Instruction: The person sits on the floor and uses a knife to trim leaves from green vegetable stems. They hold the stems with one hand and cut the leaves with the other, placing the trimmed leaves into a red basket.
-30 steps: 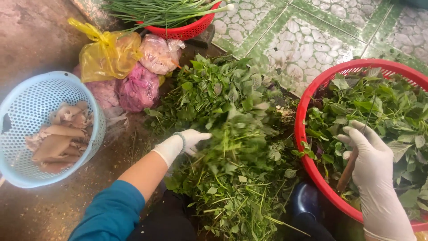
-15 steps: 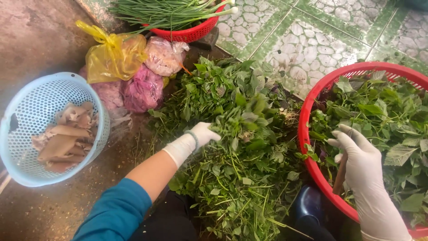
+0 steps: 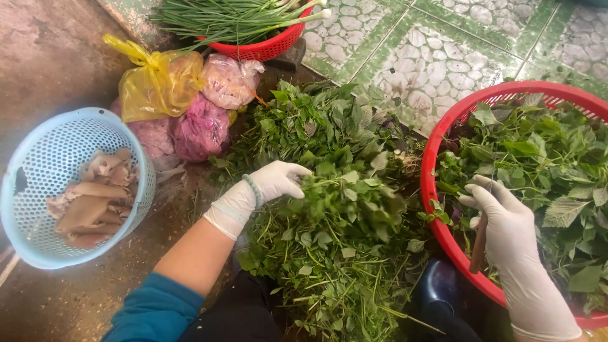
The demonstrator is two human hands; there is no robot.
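- Now left hand (image 3: 269, 183) is gripping a bunch from the herb pile (image 3: 329, 253); pinching low on stems seems best.
- Right hand (image 3: 506, 234) is holding a brown stick half-curled at the red basket (image 3: 437, 164) rim.

Left fingertips: buried in the pile of leafy herbs (image 3: 329, 221), so what is gripped by the left hand (image 3: 269, 183) cannot be told.
Brown stick (image 3: 479, 244): partly covered by the fingers of the right hand (image 3: 506, 228); its kind is not made out.
Red basket (image 3: 443, 133): cut off at the right edge, beyond the fingers.
Green onions (image 3: 234, 16): tops cropped by the upper edge.
Bag contents (image 3: 199, 126): blurred behind plastic.
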